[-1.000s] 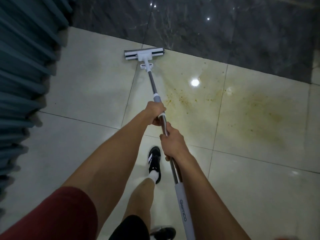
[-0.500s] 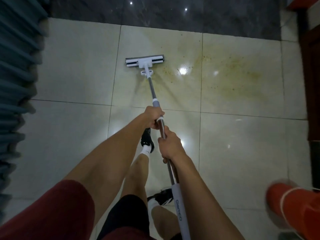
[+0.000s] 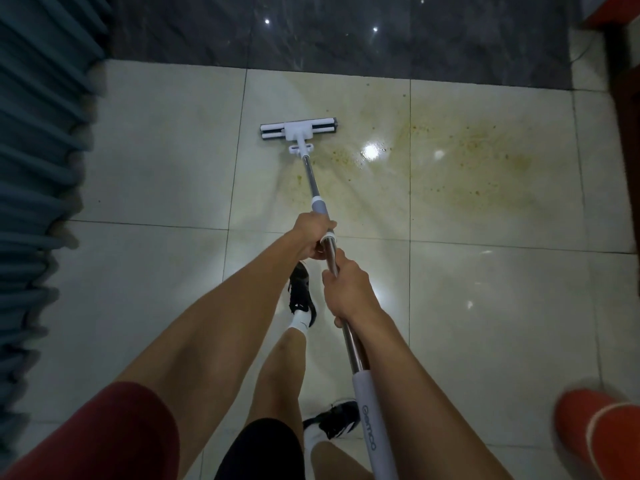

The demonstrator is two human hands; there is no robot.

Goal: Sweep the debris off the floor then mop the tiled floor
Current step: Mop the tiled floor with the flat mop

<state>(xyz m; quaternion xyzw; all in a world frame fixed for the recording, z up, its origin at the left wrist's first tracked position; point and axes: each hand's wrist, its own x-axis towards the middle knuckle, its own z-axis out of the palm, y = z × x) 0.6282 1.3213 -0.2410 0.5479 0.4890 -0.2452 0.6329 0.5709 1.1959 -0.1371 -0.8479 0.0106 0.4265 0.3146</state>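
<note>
A white flat mop head [image 3: 298,130] rests on the pale tiled floor [image 3: 166,161], left of a yellowish stain with brown specks [image 3: 460,164]. Its metal pole [image 3: 313,181] runs back toward me. My left hand [image 3: 311,237] grips the pole further down toward the head, beside a grey collar. Just behind it, my right hand [image 3: 349,292] is closed around the shaft. The pole's white grip sleeve [image 3: 372,424] lies along my right forearm.
Teal pleated curtain folds [image 3: 38,188] line the left side. A dark marble band [image 3: 346,36] borders the tiles at the far edge. An orange bucket [image 3: 602,434] stands at the lower right, with dark wooden furniture [image 3: 623,109] on the right. My feet in black shoes [image 3: 302,292] stand under the pole.
The mop head has been drawn back from the dark marble border toward me and sits on the pale tile. My feet have shifted, and the orange bucket has come into view at the right.
</note>
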